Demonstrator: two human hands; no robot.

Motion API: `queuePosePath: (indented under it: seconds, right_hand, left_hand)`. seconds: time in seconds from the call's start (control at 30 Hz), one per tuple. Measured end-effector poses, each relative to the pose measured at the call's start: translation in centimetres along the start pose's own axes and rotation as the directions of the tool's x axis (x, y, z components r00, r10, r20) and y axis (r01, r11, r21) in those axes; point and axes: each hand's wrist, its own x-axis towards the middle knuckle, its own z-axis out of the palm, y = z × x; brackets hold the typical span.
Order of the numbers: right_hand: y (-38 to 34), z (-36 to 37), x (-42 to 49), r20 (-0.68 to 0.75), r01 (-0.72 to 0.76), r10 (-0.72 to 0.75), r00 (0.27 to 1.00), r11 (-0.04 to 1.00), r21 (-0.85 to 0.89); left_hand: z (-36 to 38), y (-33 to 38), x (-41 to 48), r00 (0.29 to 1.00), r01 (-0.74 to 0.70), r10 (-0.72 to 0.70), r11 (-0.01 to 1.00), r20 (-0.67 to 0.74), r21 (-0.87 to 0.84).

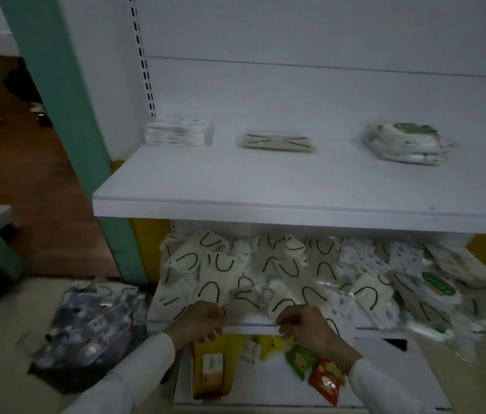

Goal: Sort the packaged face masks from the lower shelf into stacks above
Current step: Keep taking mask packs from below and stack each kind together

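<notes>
A jumbled pile of packaged face masks (pixel 310 273) fills the lower shelf (pixel 253 322): beige ones with black ear loops, white patterned ones and green-labelled ones. On the upper shelf (pixel 265 189) lie three stacks: white patterned masks (pixel 179 131) at the left, beige masks (pixel 276 141) in the middle, green-labelled masks (pixel 409 144) at the right. My left hand (pixel 203 322) and my right hand (pixel 304 324) are at the pile's front edge, fingers curled. Each seems to pinch the edge of a beige mask package (pixel 247 295); blur hides the exact grip.
A dark bag of mixed packets (pixel 92 330) lies on the floor at the left. Snack packets, yellow (pixel 209 369) and red (pixel 325 380), lie on the bottom shelf under my wrists. A green post (pixel 56 85) borders the shelf unit's left side.
</notes>
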Motion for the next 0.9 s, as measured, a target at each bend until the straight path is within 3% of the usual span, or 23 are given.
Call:
queuePosePath:
  seconds: [0.1,0.23,0.33,0.5,0.7,0.8,0.9]
  right_hand:
    - [0.2,2.6,3.6,0.039,-0.104,0.102,0.994,0.993,0.056]
    - [-0.4,7.3,8.2,-0.032,-0.217,0.221,0.975,0.973,0.081]
    - [-2.1,10.7,12.0,-0.043,-0.26,0.259,0.965,0.965,-0.026]
    - [-3.7,12.7,19.5,-0.226,-0.456,0.427,0.875,0.885,-0.093]
    - [-3.8,15.8,24.6,-0.237,-0.562,0.533,0.812,0.824,-0.073]
    - [-3.9,17.7,25.4,-0.3,-0.585,0.559,0.773,0.811,0.005]
    - [-4.0,18.2,25.7,-0.281,-0.53,0.533,0.798,0.843,0.095]
  left_hand:
    - [-1.1,-3.1,0.6,0.997,0.039,-0.041,0.999,-0.058,-0.038]
    - [-2.2,-6.4,2.1,0.99,0.088,-0.099,0.99,-0.099,-0.113]
    - [-2.7,-7.7,4.5,0.992,0.075,-0.091,0.984,-0.093,-0.162]
    - [-4.3,-9.3,8.3,0.984,0.043,-0.073,0.984,-0.164,-0.176]
    - [-5.8,-13.1,10.8,0.935,0.187,-0.268,0.93,-0.235,-0.316]
    - [-6.0,-14.0,11.2,0.933,0.163,-0.259,0.923,-0.248,-0.35]
    - [-5.7,-14.2,11.2,0.939,0.158,-0.254,0.917,-0.23,-0.367]
